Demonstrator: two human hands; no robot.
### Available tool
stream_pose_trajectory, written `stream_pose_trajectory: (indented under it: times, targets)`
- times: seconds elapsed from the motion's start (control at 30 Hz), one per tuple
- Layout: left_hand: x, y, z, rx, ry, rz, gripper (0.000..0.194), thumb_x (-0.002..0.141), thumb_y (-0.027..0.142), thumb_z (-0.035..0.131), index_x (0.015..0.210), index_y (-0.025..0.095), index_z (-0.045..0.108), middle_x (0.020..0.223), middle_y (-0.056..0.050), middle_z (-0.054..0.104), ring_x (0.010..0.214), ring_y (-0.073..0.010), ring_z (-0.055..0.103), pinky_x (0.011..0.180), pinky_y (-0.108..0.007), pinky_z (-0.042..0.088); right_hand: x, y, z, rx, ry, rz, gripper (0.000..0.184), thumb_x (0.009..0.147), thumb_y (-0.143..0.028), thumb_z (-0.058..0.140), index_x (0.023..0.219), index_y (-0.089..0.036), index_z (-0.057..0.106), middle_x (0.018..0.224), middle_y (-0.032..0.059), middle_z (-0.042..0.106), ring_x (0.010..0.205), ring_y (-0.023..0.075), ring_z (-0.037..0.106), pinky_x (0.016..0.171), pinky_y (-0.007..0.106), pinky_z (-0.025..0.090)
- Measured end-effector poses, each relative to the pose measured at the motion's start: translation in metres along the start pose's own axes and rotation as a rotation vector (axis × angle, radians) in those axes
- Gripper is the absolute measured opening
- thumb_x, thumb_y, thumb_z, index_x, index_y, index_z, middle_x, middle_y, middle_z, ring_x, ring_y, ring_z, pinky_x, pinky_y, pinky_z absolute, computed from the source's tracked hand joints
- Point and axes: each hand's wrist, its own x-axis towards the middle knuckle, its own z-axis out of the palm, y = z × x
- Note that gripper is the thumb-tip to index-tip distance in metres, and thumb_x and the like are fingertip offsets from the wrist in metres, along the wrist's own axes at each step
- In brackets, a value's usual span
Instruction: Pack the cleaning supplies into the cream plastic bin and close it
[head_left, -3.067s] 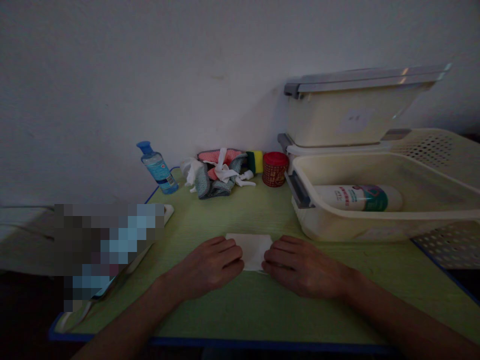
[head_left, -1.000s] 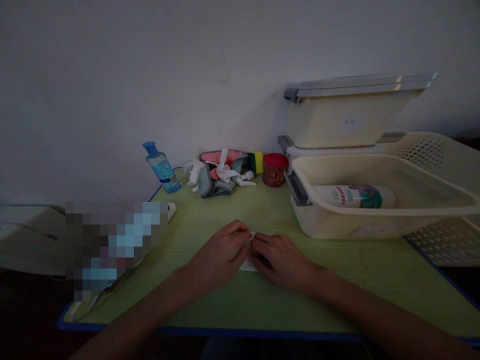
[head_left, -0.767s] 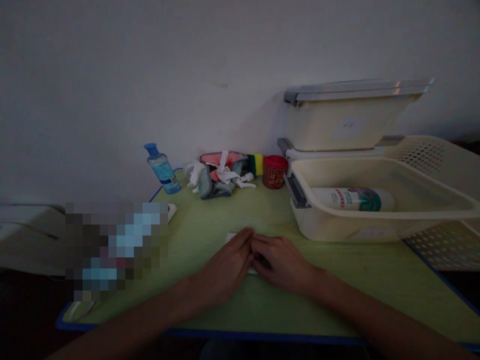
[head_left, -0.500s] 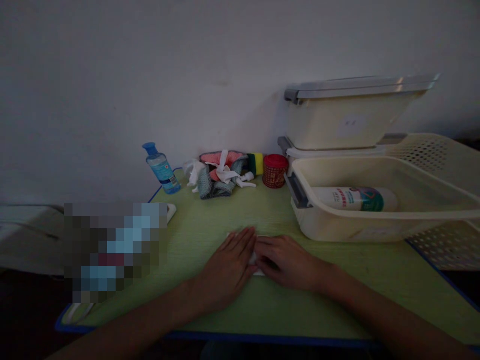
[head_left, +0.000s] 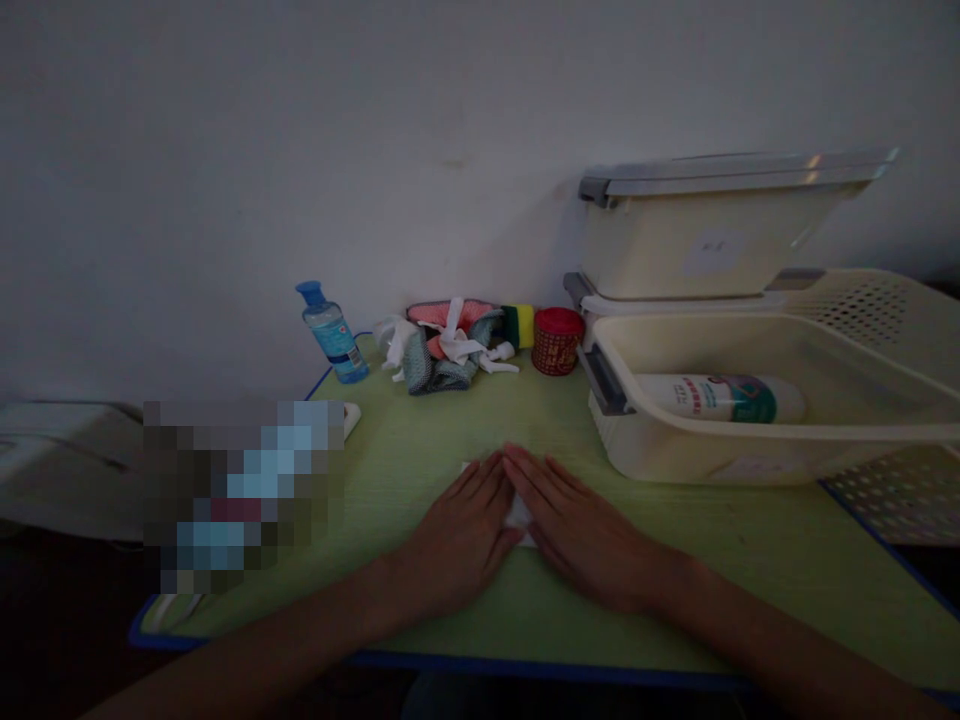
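Note:
My left hand (head_left: pixel 469 535) lies flat with its fingers stretched out over a small white sheet (head_left: pixel 519 515), which looks like paper or tissue. From the other side my right hand (head_left: pixel 581 530) rests flat on the same sheet, its fingertips meeting those of the left. Only a strip between the hands and a corner at the upper left of the sheet show; the rest is covered. Both hands are pressed down on the green table (head_left: pixel 405 440), near its front half.
A cream basket (head_left: pixel 750 460) with a white bottle (head_left: pixel 694 397) in it stands right, a lidded bin (head_left: pixel 660 240) behind. At the back are a blue bottle (head_left: pixel 335 340), crumpled cloths (head_left: pixel 442 370), a sponge (head_left: pixel 519 326) and a red tub (head_left: pixel 558 342). A blurred-out patch (head_left: pixel 255 485) lies left.
My right hand has gone from bent, curled fingers to lying flat with fingers straight. The left hand stays flat in place. The view has shifted slightly.

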Motion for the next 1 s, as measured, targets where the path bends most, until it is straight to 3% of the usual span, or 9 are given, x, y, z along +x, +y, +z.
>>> stream_pose_trajectory:
  times: [0.2,0.73,1.0]
  targets:
    - [-0.0049,0.0016,0.0029,0.065,0.04,-0.088,0.061,0.091,0.042,0.025,0.137,0.002,0.024,0.145,-0.019,0.022,0.135,-0.0239,0.018,0.109,-0.04,0.026,0.0002,0.0018,0.0,0.016,-0.145,0.069,0.056,0.087,-0.021,0.031,0.138,0.0,0.023,0.145,0.0185,0.019,0.134,0.023,0.019,0.107,0.043,0.026]
    - [-0.0009,-0.0003,-0.0018,0.055,-0.049,-0.088,0.061,0.09,0.041,0.032,0.137,0.003,0.024,0.145,-0.019,0.02,0.135,-0.025,0.015,0.109,-0.041,0.026,0.0,0.003,0.0012,0.047,-0.108,0.074,0.054,0.087,-0.025,0.035,0.137,-0.004,0.029,0.143,0.0169,0.025,0.133,0.023,0.022,0.108,0.042,0.026]
    - [-0.0062,-0.0045,0.0024,0.007,-0.004,-0.059,0.061,0.091,0.04,0.029,0.139,0.005,0.017,0.146,-0.017,0.016,0.136,-0.0222,0.009,0.111,-0.04,0.024,-0.0001,0.0025,-0.0009,0.07,-0.137,0.096,0.055,0.087,-0.026,0.035,0.138,-0.006,0.027,0.144,0.0155,0.023,0.134,0.0226,0.02,0.108,0.042,0.025]
